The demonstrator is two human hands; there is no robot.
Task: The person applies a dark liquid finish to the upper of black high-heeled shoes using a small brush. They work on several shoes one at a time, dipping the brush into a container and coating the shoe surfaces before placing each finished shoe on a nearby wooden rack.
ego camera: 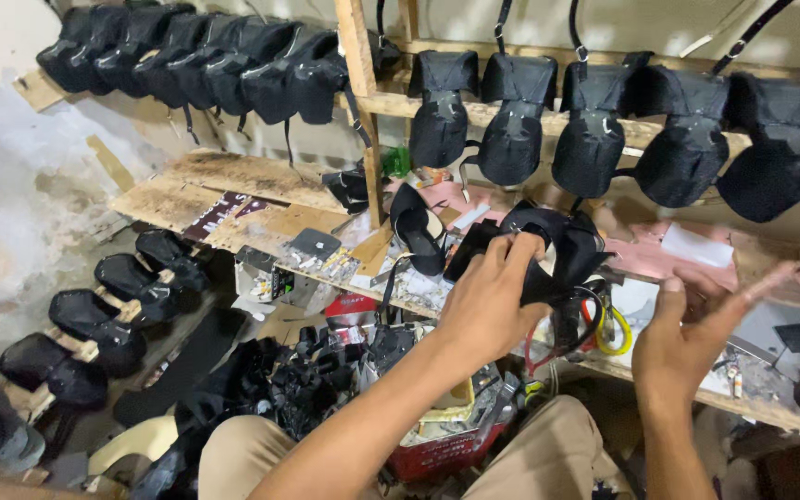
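1. The left hand [488, 306] pinches the black shoe upper [553, 250] at its near edge, fingers closed on the material, probably to steady the soft piece; the upper sits at about 12 o'clock from that hand, over the front part of the desk [261, 218]
2. The right hand [696, 333] hangs at 3 o'clock of the upper, palm up and fingers spread open, gripping nothing; it is near the upper but apart from it
3. Beneath the upper, at 6 o'clock, a yellow ring [618, 331] and a red loop [537, 347] lie together; whether they touch the upper cannot be told
4. At 9 o'clock of the upper another black strapped sandal [416, 236] stands on the desk, just beside a wooden post [363, 111], which crowds any reach to that side
5. At 12 o'clock a rail carries a row of black uppers on lasts [594, 139], hanging low over the working spot; more hang at 10 o'clock [196, 60]
6. At 8 o'clock, low shelves hold further lasted shoes [94, 324]; a heap of black scraps [280, 380] and a red box [437, 449] fill the space by the knees [243, 454]
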